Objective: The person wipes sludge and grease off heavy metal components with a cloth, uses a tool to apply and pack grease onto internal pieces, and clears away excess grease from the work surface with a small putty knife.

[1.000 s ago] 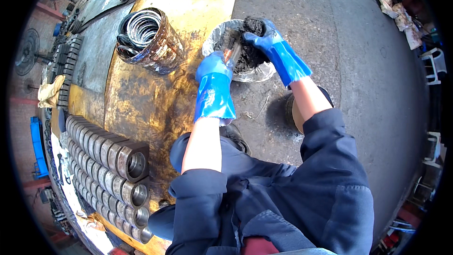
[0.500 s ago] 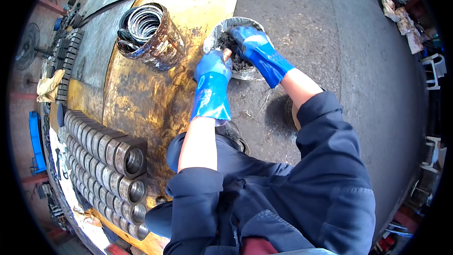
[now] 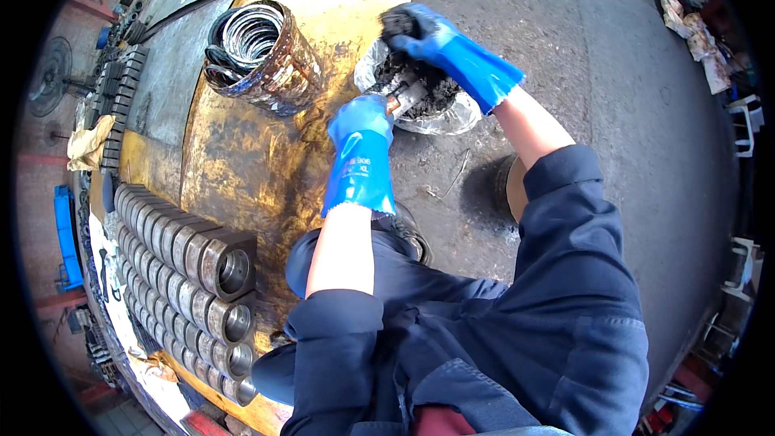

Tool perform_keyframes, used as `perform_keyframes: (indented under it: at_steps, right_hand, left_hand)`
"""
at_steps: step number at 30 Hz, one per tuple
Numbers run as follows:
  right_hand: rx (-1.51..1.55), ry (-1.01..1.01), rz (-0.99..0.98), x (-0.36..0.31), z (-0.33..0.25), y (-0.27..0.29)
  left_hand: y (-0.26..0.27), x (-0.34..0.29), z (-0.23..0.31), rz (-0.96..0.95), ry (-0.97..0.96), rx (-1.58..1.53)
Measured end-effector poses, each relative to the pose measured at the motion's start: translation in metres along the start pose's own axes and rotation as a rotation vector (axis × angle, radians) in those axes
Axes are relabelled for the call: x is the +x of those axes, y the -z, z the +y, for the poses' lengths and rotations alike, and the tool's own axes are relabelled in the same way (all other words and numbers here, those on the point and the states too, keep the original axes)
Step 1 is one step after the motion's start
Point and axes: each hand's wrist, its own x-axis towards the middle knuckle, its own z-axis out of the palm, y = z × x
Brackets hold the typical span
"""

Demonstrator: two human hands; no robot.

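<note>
Both my hands wear long blue rubber gloves. My left hand (image 3: 361, 119) is closed round the reddish-brown handle of a scraper-like tool (image 3: 410, 97), whose pale flat part lies over the dark stuff. Raised above the far left rim, my right hand (image 3: 436, 31) grips a black, greasy-looking clump (image 3: 400, 26); whether it is a rag or loose matter I cannot make out. Below both hands stands a round container lined with clear plastic (image 3: 456, 119). Black crumbly material (image 3: 442, 90) fills much of it.
A stained bucket of metal rings (image 3: 291, 69) stands to the far left. Rows of thick steel cylinders (image 3: 202, 274) lie at the near left on the yellow-stained floor sheet (image 3: 242, 169). Beside my right forearm is a round object (image 3: 510, 186), partly hidden by the sleeve.
My right hand has lifted out of the container toward the far left, bringing up the black clump. The tool's flat part now shows. My left hand has shifted slightly nearer me.
</note>
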Motion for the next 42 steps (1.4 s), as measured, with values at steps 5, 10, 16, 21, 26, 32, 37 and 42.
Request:
perform_keyframes:
  at_steps: [5, 10, 16, 21, 26, 32, 37, 42]
  right_hand:
    - [-0.231, 0.309, -0.396, 0.032, -0.073, -0.039]
    - [-0.368, 0.438, -0.637, 0.047, -0.078, -0.08]
    - [-0.772, 0.411, -0.75, 0.036, -0.038, -0.092]
    - [-0.671, 0.643, -0.682, 0.004, -0.031, -0.061]
    - [-0.666, 0.661, -0.643, -0.002, -0.03, -0.045]
    - [-0.601, 0.568, -0.601, 0.003, -0.016, -0.033]
    - [-0.562, 0.349, -0.597, -0.005, -0.015, -0.029]
    - [-0.586, 0.332, -0.621, -0.006, -0.015, -0.028]
  left_hand:
    - [-0.009, 0.008, 0.002, -0.017, -0.016, -0.009]
    - [-0.034, 0.026, 0.008, 0.253, -0.183, -0.064]
    - [-0.034, 0.025, -0.009, 0.095, -0.193, -0.016]
    - [-0.025, 0.013, -0.022, 0.158, -0.35, 0.138]
    - [-0.024, 0.015, -0.023, 0.147, -0.385, 0.201]
    - [-0.016, 0.017, -0.017, 0.179, -0.36, 0.167]
    - [-0.014, 0.018, -0.015, 0.153, -0.348, 0.156]
    - [-0.018, 0.024, -0.02, 0.143, -0.292, 0.111]
